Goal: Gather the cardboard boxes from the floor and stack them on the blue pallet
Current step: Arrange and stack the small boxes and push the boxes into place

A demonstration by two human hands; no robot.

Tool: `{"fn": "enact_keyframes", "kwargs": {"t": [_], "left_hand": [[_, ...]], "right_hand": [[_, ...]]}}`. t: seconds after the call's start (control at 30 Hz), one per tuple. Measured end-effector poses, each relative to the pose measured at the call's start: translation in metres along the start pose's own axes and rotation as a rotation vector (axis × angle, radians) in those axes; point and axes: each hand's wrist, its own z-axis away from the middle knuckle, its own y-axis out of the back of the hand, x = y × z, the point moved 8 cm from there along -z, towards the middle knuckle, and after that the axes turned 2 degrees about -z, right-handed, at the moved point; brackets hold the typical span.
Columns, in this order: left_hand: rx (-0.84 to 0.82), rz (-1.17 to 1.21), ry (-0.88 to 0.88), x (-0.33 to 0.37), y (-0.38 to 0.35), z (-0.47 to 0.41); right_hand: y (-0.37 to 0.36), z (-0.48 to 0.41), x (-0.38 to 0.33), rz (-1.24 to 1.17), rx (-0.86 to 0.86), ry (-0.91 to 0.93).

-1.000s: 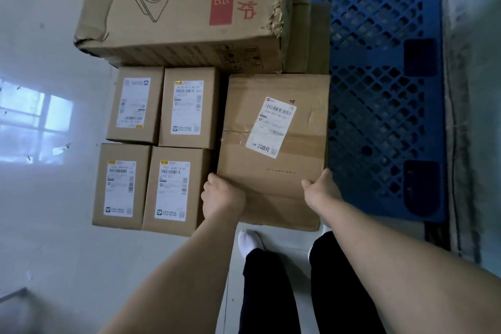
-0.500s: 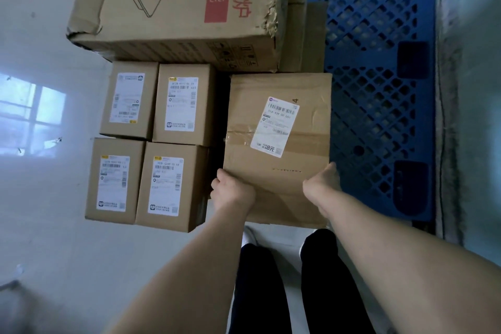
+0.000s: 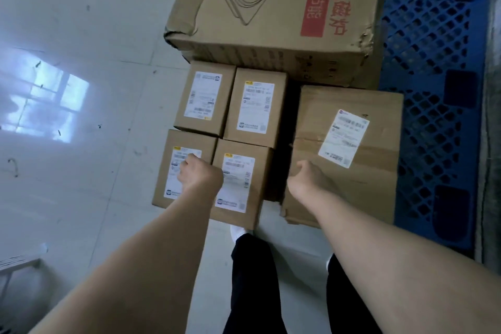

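Over the near pair of small boxes: left hand (image 3: pixel 199 175), fingers curled under, nothing seen in them; contact with the cardboard below impossible to judge. Right hand (image 3: pixel 306 179) at the left edge of the medium box (image 3: pixel 374 184), thumb up, fingers hidden behind the palm, so grip or mere touch impossible to tell.

Directly under the left hand, near-left small box (image 3: pixel 187 138) and near-right small box (image 3: pixel 260 184), side by side and touching. Beyond them, far pair of small boxes (image 3: pixel 204 97) of the same kind, long sides running near to far. Dark gap between this group and the medium box. Farther off, large printed box (image 3: pixel 271 8), dented at its near corners.

Blue pallet (image 3: pixel 433 89) bare on the right, apparently running under the medium box; support under the small boxes hidden. Left of everything, pale floor (image 3: pixel 81 171).

Likely next pick: a near small box, straight below the left hand, then rightward toward the pallet; right hand the nearer one to that bare lattice.
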Motion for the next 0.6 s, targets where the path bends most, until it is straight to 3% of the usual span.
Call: {"fn": "enact_keyframes", "kwargs": {"t": [0.13, 0.23, 0.43, 0.6], "left_hand": [[0.006, -0.084, -0.021, -0.036, 0.041, -0.062], [-0.087, -0.089, 0.002, -0.064, 0.045, -0.104], [-0.462, 0.370, 0.071, -0.075, 0.011, -0.125], [-0.511, 0.482, 0.072, -0.073, -0.005, -0.126]], "right_hand": [[-0.057, 0.002, -0.041, -0.103, 0.042, -0.074], [-0.087, 0.003, -0.055, -0.183, 0.110, -0.159], [-0.101, -0.004, -0.050, -0.201, 0.195, -0.274], [-0.103, -0.008, -0.044, -0.227, 0.220, -0.303]]}}
